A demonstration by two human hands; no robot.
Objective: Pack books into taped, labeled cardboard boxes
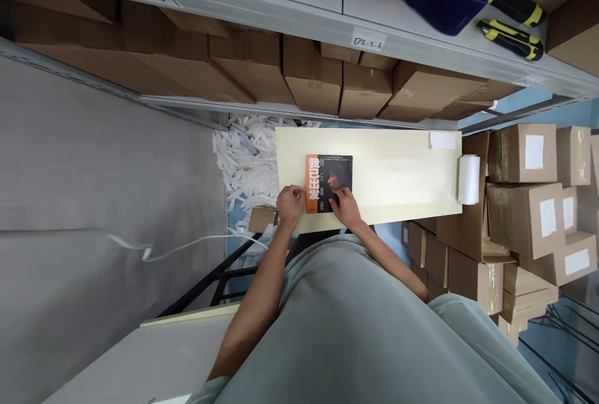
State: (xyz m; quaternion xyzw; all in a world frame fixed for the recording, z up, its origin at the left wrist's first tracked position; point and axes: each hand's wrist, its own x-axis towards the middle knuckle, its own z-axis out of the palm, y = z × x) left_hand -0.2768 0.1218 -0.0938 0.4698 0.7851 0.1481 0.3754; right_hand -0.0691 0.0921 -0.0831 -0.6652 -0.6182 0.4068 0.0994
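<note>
A book (335,173) with a black cover, an orange strip down its left side and a face picture lies flat on the pale-yellow tabletop (393,148). My left hand (290,204) is at the book's left edge, thumb and fingers pinched together there. What lies between those fingertips is too small to make out. On the lower right of the cover rests my right hand (347,207), thumb and fingers apart and touching the surface.
A white roll (468,179) stands at the table's right end, near a small white pad (442,140). Shredded paper (246,160) heaps on the left. Cardboard boxes (524,216) stack on the right. A shelf (299,17) overhead holds a box cutter (512,40).
</note>
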